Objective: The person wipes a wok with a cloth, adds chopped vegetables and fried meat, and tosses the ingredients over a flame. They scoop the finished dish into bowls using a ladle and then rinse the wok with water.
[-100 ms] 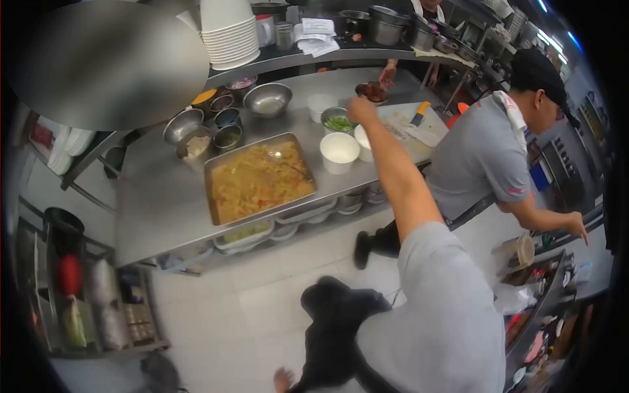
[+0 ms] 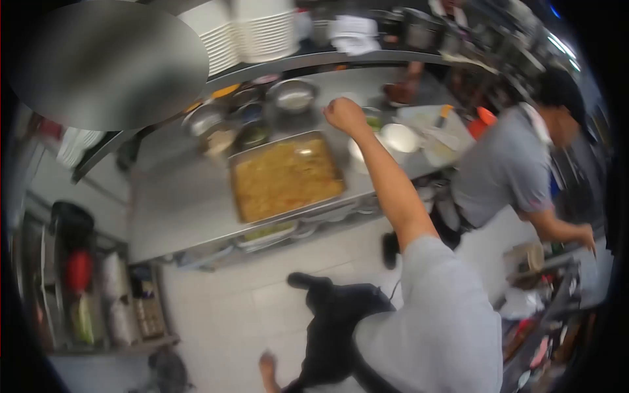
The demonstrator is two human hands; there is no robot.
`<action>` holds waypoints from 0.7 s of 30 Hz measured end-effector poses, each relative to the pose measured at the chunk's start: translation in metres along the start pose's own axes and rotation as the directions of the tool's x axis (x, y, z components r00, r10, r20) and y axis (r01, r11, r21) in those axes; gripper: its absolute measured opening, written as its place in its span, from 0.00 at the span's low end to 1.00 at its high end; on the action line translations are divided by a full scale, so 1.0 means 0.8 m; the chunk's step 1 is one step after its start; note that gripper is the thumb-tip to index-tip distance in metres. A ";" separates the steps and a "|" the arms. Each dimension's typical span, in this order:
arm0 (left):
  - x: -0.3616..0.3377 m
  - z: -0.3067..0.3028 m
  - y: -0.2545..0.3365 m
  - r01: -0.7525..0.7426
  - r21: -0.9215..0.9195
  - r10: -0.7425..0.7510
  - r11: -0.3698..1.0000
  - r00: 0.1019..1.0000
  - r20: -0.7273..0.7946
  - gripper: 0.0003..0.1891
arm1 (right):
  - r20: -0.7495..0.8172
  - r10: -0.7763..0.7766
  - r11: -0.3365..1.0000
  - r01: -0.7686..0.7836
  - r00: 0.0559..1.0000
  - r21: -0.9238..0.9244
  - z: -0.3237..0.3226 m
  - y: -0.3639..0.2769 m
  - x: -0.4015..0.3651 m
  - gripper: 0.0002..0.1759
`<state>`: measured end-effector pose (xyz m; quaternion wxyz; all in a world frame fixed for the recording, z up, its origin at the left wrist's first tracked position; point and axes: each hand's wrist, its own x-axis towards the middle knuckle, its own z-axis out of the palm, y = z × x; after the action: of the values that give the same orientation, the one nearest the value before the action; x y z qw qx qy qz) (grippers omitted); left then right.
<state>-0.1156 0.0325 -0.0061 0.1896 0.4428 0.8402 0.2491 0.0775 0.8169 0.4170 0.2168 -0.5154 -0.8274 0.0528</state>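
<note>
My right hand point(image 2: 346, 116) is stretched out over the steel counter with its fingers closed; whatever it may hold is hidden. Beneath and beside my wrist, green pieces show in a metal bowl point(image 2: 373, 122). Two white bowls point(image 2: 401, 138) point(image 2: 358, 157) stand close to my forearm. To the left of my right hand lies a steel tray point(image 2: 239, 196) of yellowish-brown food, and behind it a metal bowl point(image 2: 293, 96). My left hand point(image 2: 267, 367) hangs low over the floor, away from the counter, its fingers blurred.
A co-worker in a grey shirt point(image 2: 495, 150) stands close on my right. On the cutting board point(image 2: 422, 118) lies a knife with an orange handle point(image 2: 446, 111). Another person's hand point(image 2: 411, 82) reaches in across the counter. Stacked white bowls point(image 2: 265, 33) line the shelf above.
The view has shifted, so the counter sits further right. My right hand has moved left from above the bowl of greens, fingers closed. My left hand has risen slightly in view.
</note>
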 end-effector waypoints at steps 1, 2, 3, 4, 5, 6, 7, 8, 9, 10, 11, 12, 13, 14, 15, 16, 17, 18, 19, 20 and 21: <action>0.026 -0.044 -0.038 0.302 -0.255 -0.304 0.918 0.952 0.033 0.17 | 0.012 -0.097 0.983 0.094 0.995 0.159 0.013 -0.096 0.008 0.20; 0.049 -0.046 -0.040 -0.221 0.340 0.269 0.914 0.958 -0.100 0.17 | -0.002 -0.235 0.911 0.221 0.972 0.347 0.034 -0.146 -0.020 0.19; 0.084 -0.098 -0.054 0.072 0.091 -0.062 0.993 0.992 -0.110 0.18 | 0.025 -0.304 0.859 0.263 0.952 0.440 0.062 -0.212 -0.033 0.19; 0.119 -0.122 -0.046 0.350 -0.216 -0.370 0.911 0.927 -0.060 0.20 | 0.166 -0.341 0.814 0.203 0.925 0.544 0.078 -0.273 -0.043 0.19; 0.145 -0.150 -0.052 0.464 -0.273 -0.475 0.843 0.880 0.030 0.22 | 0.314 -0.378 0.779 0.117 0.871 0.616 0.100 -0.334 -0.051 0.19; 0.163 -0.174 -0.059 0.503 -0.347 -0.526 0.791 0.850 0.034 0.22 | 0.325 -0.453 0.753 0.161 0.830 0.638 0.127 -0.395 -0.048 0.19; 0.177 -0.202 -0.066 0.519 -0.414 -0.555 0.748 0.831 0.039 0.22 | 0.318 -0.500 0.739 0.206 0.806 0.642 0.147 -0.452 -0.040 0.19; 0.173 -0.224 -0.078 0.544 -0.429 -0.591 0.721 0.806 0.028 0.22 | 0.327 -0.525 0.736 0.226 0.786 0.638 0.175 -0.506 -0.036 0.19; 0.178 -0.247 -0.093 0.560 -0.446 -0.604 0.698 0.795 0.054 0.23 | 0.316 -0.588 0.697 0.267 0.745 0.666 0.205 -0.565 -0.025 0.20; 0.185 -0.279 -0.119 0.583 -0.429 -0.612 0.689 0.786 0.084 0.23 | 0.320 -0.591 0.683 0.248 0.740 0.687 0.233 -0.615 -0.006 0.20; 0.176 -0.294 -0.141 0.534 -0.586 -0.646 0.609 0.763 0.024 0.21 | 0.276 -0.640 0.645 0.307 0.717 0.699 0.250 -0.674 0.000 0.20; 0.160 -0.298 -0.173 0.544 -0.664 -0.727 0.513 0.687 0.001 0.20 | 0.229 -0.684 0.607 0.366 0.693 0.705 0.265 -0.734 0.007 0.20; 0.143 -0.308 -0.206 0.535 -0.734 -0.795 0.419 0.607 -0.011 0.18 | 0.273 -0.684 0.624 0.348 0.677 0.700 0.264 -0.797 0.014 0.21; 0.124 -0.331 -0.233 0.657 -0.654 -0.837 0.375 0.544 0.067 0.14 | 0.316 -0.674 0.646 0.327 0.667 0.689 0.265 -0.857 0.021 0.21; 0.101 -0.346 -0.257 0.733 -0.497 -0.830 0.464 0.556 0.046 0.10 | 0.198 -0.693 0.598 0.401 0.693 0.694 0.283 -0.908 0.026 0.25; 0.073 -0.345 -0.296 0.557 0.082 -0.544 0.826 0.827 -0.143 0.12 | 0.076 -0.703 0.552 0.475 0.708 0.685 0.304 -0.954 0.033 0.30; 0.055 -0.340 -0.335 0.450 0.246 -0.425 0.859 0.893 -0.150 0.15 | 0.075 -0.684 0.571 0.467 0.726 0.675 0.321 -0.996 0.041 0.30; 0.029 -0.357 -0.369 0.317 0.356 -0.279 0.879 0.948 -0.153 0.16 | -0.012 -0.632 0.583 0.486 0.775 0.651 0.339 -1.036 0.050 0.33; 0.024 -0.381 -0.407 0.582 0.149 -0.579 0.799 0.812 -0.073 0.16 | -0.102 -0.572 0.602 0.500 0.814 0.622 0.354 -1.074 0.060 0.36; 0.033 -0.409 -0.453 0.669 0.070 -0.669 0.740 0.743 -0.032 0.17 | -0.108 -0.542 0.630 0.488 0.833 0.604 0.362 -1.106 0.073 0.36; 0.047 -0.445 -0.506 0.686 0.030 -0.685 0.727 0.728 -0.020 0.17 | -0.066 -0.520 0.636 0.438 0.852 0.635 0.365 -1.136 0.083 0.40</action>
<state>-0.5904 -0.2213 0.0387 0.2573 0.1041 0.9492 0.1483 -0.8222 0.4941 0.4570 0.3310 -0.1701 -0.8790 0.2981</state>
